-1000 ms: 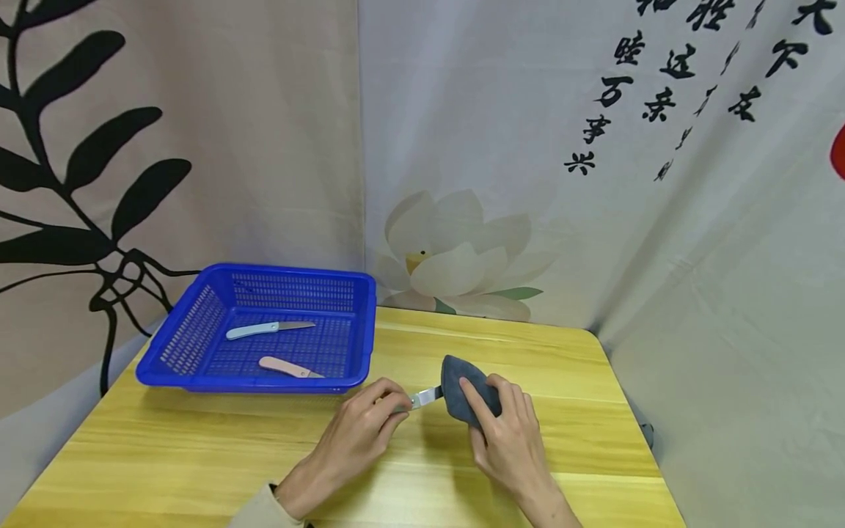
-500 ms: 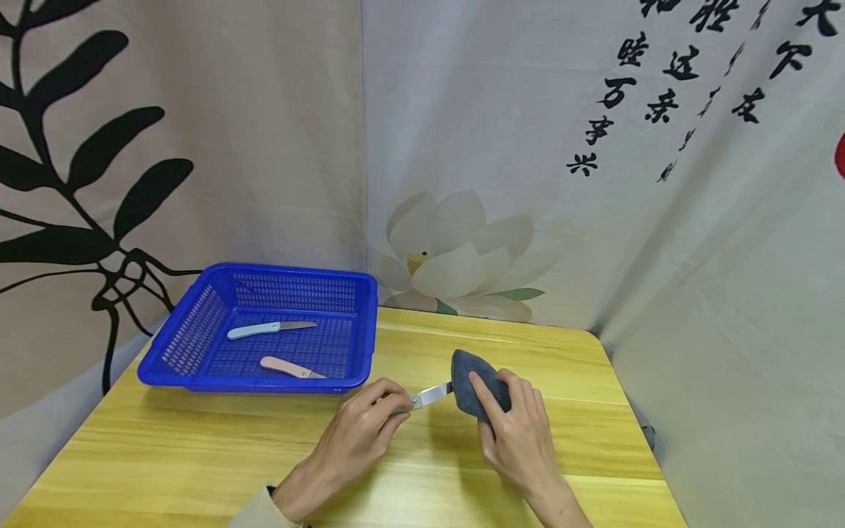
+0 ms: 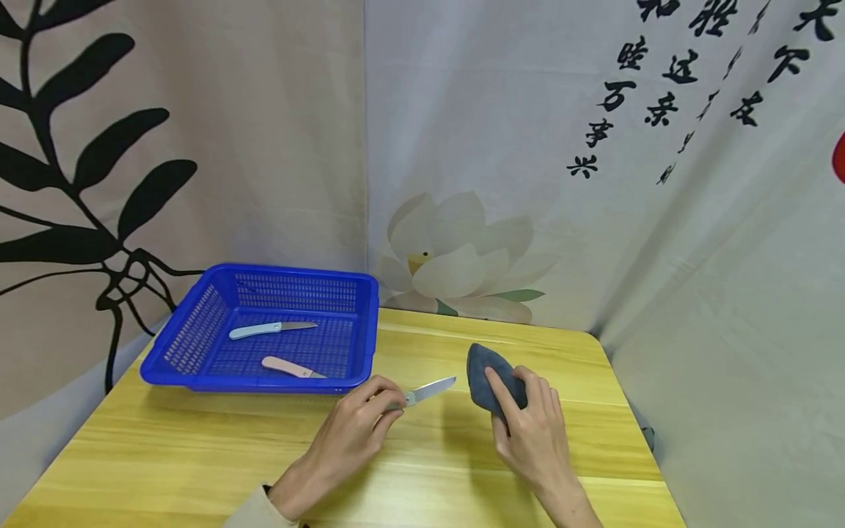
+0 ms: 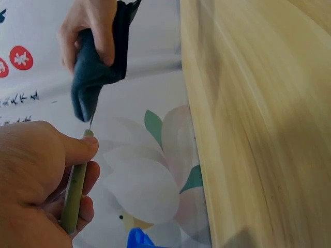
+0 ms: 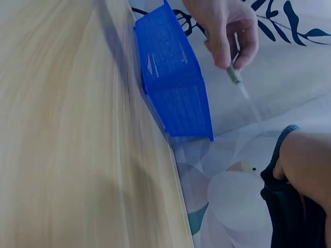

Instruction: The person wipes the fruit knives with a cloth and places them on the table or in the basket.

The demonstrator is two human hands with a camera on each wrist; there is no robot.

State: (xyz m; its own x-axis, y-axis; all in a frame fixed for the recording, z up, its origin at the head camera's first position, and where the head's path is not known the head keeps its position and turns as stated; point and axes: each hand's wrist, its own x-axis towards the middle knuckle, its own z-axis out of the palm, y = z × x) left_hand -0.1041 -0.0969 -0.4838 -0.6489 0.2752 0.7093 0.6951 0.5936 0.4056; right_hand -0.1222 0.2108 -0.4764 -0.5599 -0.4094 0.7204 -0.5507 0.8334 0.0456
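Observation:
My left hand [image 3: 359, 419] grips a small folding knife by its green handle [image 4: 76, 191], thumb along the top. The bare blade [image 3: 433, 388] points to the right, above the table. A folded dark grey-blue cloth [image 3: 487, 378] is pinched in my right hand [image 3: 531, 429], just to the right of the blade tip, with a gap between them in the head view. Seen from the left wrist, the cloth [image 4: 93, 77] overlaps the end of the blade. Part of the green handle is hidden inside my left fingers.
A blue plastic basket [image 3: 257, 382] stands at the back left of the wooden table [image 3: 198, 455]. Inside it lie a knife with a light blue handle [image 3: 254, 331] and one with a pink handle [image 3: 285, 366]. A printed curtain [image 3: 502, 147] hangs behind the table.
The cloth in my right hand has slid right along the blade and come off its tip, so the whole blade shows. My left hand has hardly moved, shifting slightly left.

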